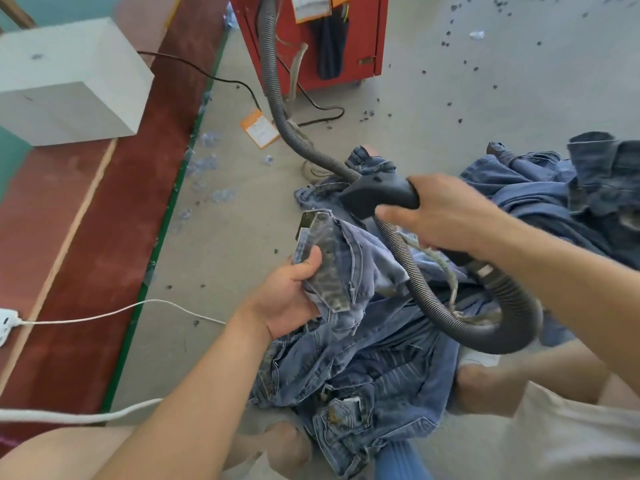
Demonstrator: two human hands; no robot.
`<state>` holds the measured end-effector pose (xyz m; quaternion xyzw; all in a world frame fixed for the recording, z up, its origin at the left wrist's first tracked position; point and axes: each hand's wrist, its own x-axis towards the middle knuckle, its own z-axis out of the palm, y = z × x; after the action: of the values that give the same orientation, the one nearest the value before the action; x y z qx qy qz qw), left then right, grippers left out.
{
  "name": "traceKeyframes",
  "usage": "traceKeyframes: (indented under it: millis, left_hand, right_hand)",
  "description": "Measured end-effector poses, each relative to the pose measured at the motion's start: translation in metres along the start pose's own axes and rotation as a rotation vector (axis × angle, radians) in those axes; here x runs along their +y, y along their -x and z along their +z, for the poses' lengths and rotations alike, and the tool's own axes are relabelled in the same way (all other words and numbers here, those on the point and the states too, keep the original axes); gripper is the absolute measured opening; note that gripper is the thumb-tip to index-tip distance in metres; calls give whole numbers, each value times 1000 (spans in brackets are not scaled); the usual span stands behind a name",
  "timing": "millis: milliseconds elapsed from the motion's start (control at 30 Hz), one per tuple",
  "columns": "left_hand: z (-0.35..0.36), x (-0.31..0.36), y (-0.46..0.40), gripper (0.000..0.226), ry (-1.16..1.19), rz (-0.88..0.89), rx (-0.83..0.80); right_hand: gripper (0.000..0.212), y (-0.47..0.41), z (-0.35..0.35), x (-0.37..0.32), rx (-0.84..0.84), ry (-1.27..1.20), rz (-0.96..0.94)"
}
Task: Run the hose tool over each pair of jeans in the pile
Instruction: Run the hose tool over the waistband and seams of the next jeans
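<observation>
While the left hand (291, 299) grips a fold of jeans (349, 271) and the right hand (446, 216) clasps the hose tool (381, 197), more denim (540, 188) lies beyond on lint-flecked concrete floor (485, 81); a red machine (363, 39) stands farther off.

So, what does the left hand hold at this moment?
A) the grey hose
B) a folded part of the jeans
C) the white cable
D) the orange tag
B: the left hand grips a bunched fold of the jeans, while the right hand holds the hose tool.
</observation>
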<state>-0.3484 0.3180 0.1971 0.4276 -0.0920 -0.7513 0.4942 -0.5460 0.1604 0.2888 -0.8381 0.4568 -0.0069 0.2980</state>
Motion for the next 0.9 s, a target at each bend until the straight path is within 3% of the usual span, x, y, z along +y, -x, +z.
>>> traceKeyframes:
  millis: [133,233,300,400,500,600,667,767,900]
  left_hand:
    - [0,1,2,64,-15,56,15]
    - [-3,-3,4,53,-16,63,-23]
    - [-6,-7,7,41,-55,73,-68]
    - [-5,-11,8,48,7,85,-147]
    - [1,-13,2,54,126,43,16]
    - [6,-15,-2,36,100,-24,188]
    - [10,-19,-1,25,75,-69,209]
    - [11,-25,2,23,58,-122,181]
    - [5,-27,1,31,79,-98,163]
  right_hand:
    - [31,2,-26,10,-144,-107,18]
    - [31,6,-16,6,-272,-148,1]
    - [29,1,-7,4,-237,-202,0]
    - [28,-8,-10,10,-85,-307,59]
    - [26,-12,-21,23,-11,-403,144]
    - [34,-12,-17,28,-17,-541,294]
    - [29,-10,-7,26,-82,-660,378]
    - [28,-7,4,23,-209,-487,355]
    - [34,0,2,12,-336,-176,160]
